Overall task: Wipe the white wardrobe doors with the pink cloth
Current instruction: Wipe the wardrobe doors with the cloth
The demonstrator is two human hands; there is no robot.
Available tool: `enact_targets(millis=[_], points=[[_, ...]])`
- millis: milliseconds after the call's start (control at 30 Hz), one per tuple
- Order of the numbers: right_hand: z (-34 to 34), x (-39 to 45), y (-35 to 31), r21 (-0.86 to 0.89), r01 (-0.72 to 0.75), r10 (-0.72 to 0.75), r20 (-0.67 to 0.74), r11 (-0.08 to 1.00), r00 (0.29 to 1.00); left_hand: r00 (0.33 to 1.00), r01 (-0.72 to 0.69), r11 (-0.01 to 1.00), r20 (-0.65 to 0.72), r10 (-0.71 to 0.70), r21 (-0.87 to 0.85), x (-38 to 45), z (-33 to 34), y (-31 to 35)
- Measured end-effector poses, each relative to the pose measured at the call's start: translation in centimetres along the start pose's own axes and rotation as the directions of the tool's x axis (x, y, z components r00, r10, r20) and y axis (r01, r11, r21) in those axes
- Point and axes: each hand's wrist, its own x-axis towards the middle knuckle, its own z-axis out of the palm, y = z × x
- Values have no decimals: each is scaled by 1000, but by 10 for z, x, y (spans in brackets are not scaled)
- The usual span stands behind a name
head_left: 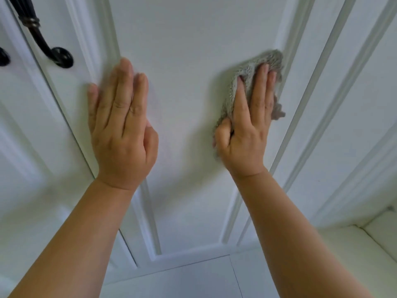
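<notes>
A white wardrobe door [184,61] with a raised moulded frame fills the view. My right hand [247,130] presses a fluffy greyish-pink cloth [257,63] flat against the door's inner panel, near its right moulding. The fingers lie straight over the cloth and the thumb curls against its lower edge. My left hand [122,127] rests flat on the same door over its left moulding, fingers straight and together, holding nothing.
A black metal handle [46,44] is fixed to the door's left stile. A second handle's mount [3,59] shows at the far left on the neighbouring door. More white panelling runs to the right, with a white ledge [343,235] low right.
</notes>
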Motion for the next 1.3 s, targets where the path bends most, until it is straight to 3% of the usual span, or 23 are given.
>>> enact_targets(millis=[100,200,300,400,500,633,800,900,1000,1133,1300], points=[[12,-17,-4,-61,-24,18,-84,998,996,998,-34,999,52,32,32,-5,-5,-6],[24,-90,-4,-66,14,-17,-47,998,999,988,-46,994,152,31,95,-29,-13,-4],[26,-186,0,-55,108,-98,156,993,983,975,-11,992,221,-16,122,-55,-21,1],[8,-279,0,-44,170,-134,435,984,891,960,10,988,277,-52,152,-85,-24,10],[-6,-303,-5,-35,165,-122,530,986,839,939,31,986,334,-84,162,-120,-29,15],[0,-220,-1,-18,93,-81,347,996,934,905,69,988,408,-120,140,-142,-29,22],[34,-99,-46,-67,20,-17,51,998,999,931,138,990,338,-139,27,-145,-42,13],[49,-64,-82,-67,197,-195,27,978,980,934,244,964,242,-263,107,-149,-61,0],[58,-4,-98,-117,301,-306,-29,947,952,927,251,961,255,-274,119,-150,-69,-11],[69,43,-114,-123,256,-270,-116,959,956,929,272,957,234,-288,98,-154,-64,-9],[70,6,-126,-84,208,-215,-80,975,973,923,285,951,233,-307,124,-151,-53,2]])
